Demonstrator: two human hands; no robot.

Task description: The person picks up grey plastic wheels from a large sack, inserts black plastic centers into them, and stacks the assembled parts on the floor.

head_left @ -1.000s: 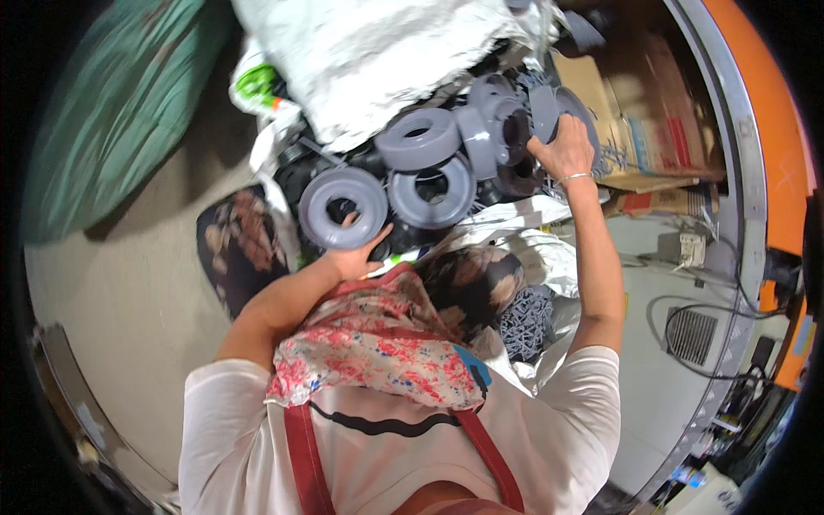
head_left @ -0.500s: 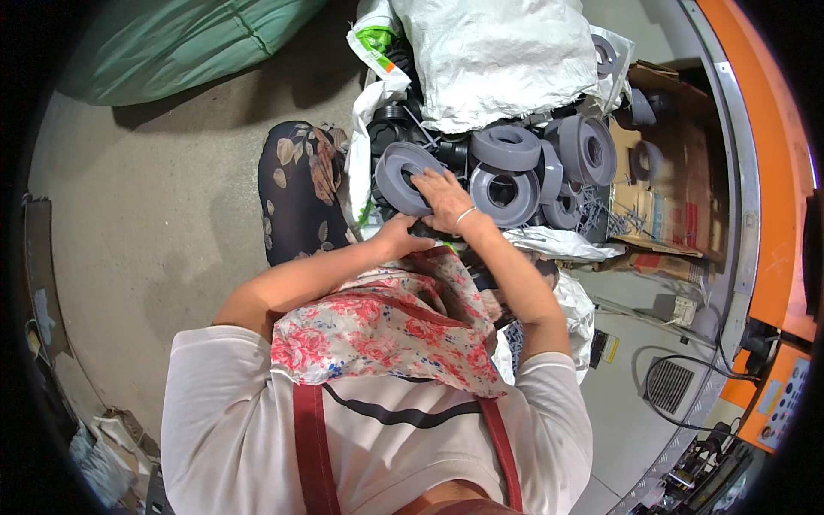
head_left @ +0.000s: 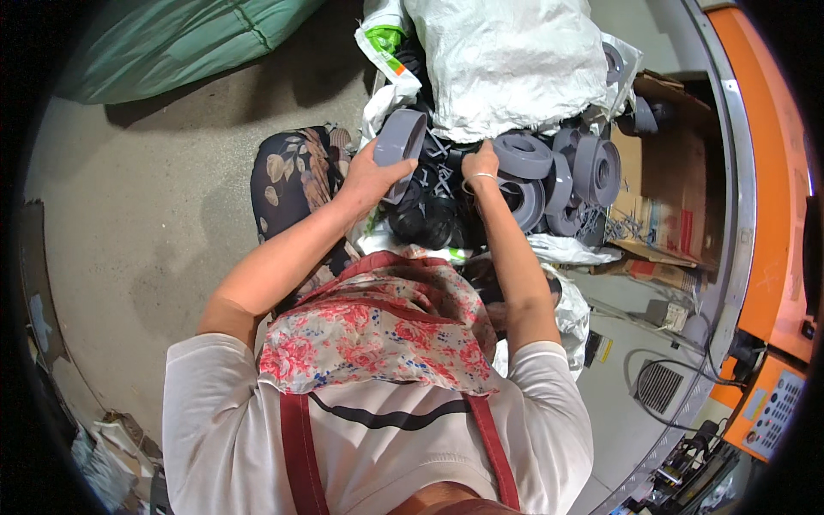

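Observation:
A grey plastic ring [head_left: 400, 137] stands tilted on its edge in my left hand [head_left: 371, 178], thumb on its near side and fingers behind it. Black plastic parts [head_left: 429, 221] and thin grey strips [head_left: 444, 178] lie heaped just right of that ring. My right hand [head_left: 482, 163] is closed among them, beside a dark part at the white sack's lower edge; what its fingers hold is hidden. More grey rings [head_left: 524, 154] are piled close to the right of this hand, some on edge and some flat.
A white woven sack [head_left: 511, 64] covers the far part of the heap. An open cardboard box [head_left: 678, 184] with a few grey parts stands to the right, near an orange machine [head_left: 764, 172]. At the far left lies a large green bag [head_left: 189, 47].
My left hand has gripped the grey ring and tilted it up on edge, moving it farther away. My right hand has left that ring, reaching farther and to the right, and closed.

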